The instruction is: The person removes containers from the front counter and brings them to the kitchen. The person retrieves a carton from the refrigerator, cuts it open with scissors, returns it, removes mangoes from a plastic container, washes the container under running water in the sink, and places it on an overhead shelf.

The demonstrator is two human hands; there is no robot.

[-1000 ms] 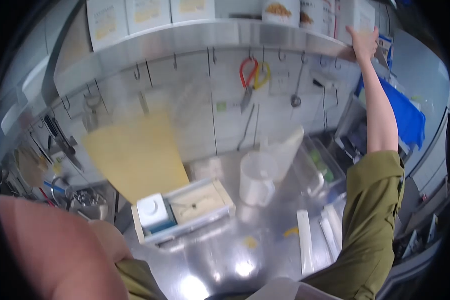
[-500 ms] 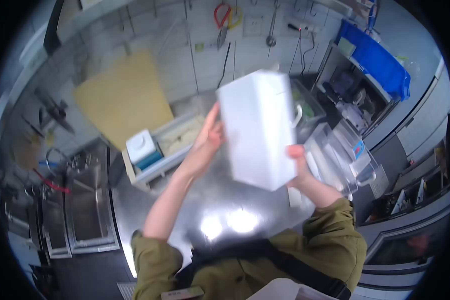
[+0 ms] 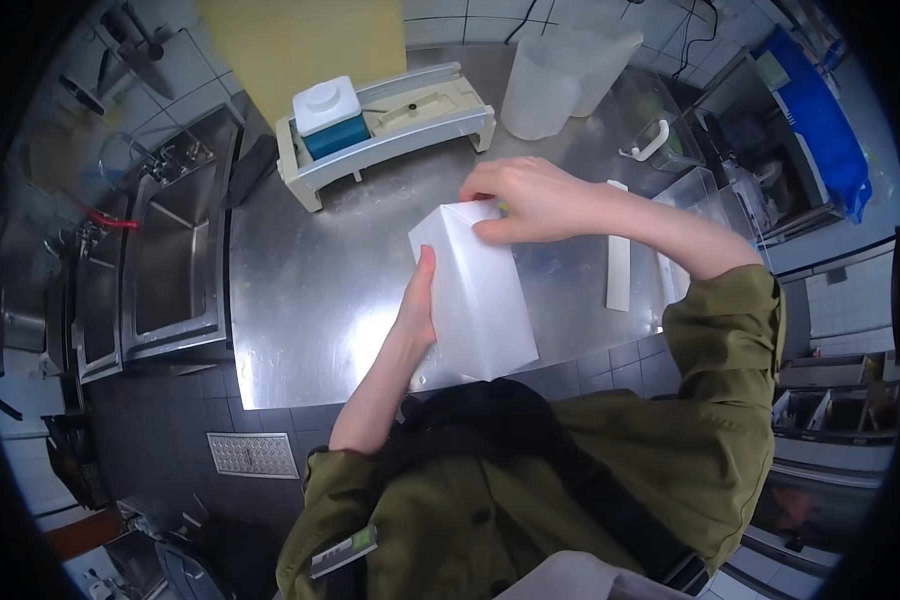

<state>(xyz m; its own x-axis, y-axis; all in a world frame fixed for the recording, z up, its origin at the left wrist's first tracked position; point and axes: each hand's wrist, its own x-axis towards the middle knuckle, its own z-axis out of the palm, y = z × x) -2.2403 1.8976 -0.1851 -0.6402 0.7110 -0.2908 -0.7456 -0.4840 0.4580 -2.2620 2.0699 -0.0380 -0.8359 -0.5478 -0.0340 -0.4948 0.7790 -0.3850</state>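
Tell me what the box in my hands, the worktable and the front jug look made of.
Box: probably card, smooth and white with a slight sheen; crisp folded edges.
Worktable: bare metal, likely stainless steel; bright, blurred reflections.
Front jug: apparently plastic, dull finish; cloudy, translucent walls.

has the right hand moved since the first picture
Yes, down and toward the body. It was up at the shelf beyond the table; now the right hand is over the table, at the box's far end.
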